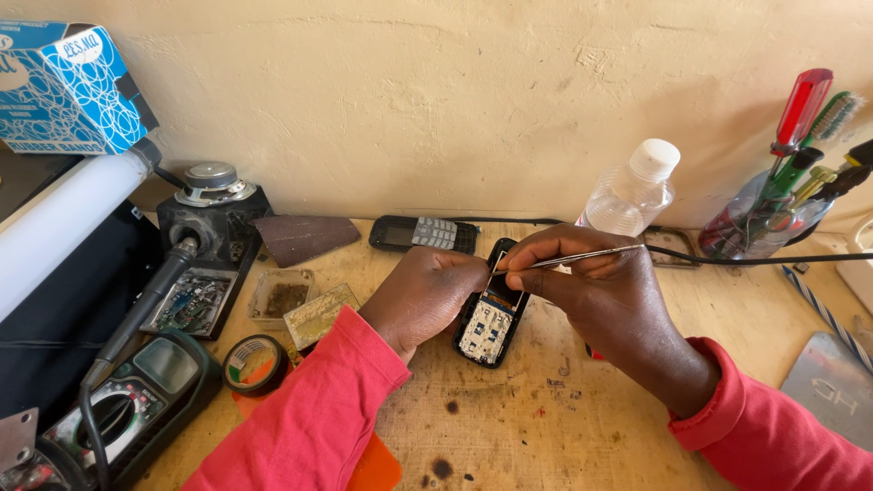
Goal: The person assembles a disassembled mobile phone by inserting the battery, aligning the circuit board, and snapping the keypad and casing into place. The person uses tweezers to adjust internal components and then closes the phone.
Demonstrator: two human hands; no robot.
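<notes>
Phone [492,318], back cover off and circuit board bare, flat on the bench [546,427] at mid-scene, just near of a second keypad phone [424,234] and a plastic bottle [631,191]. Likely light, stiff and fragile where the board shows; probably best held by the black side edges, never by the exposed board. Left hand [423,295] curled against its left edge, grip closed on the casing. Right hand [596,291] above its far end, grip pinched together on thin metal tweezers [568,260], tips down at the top of the board. Multimeter [136,400] and tape roll [255,362] well apart at near left; tool jar [773,214] far right.
</notes>
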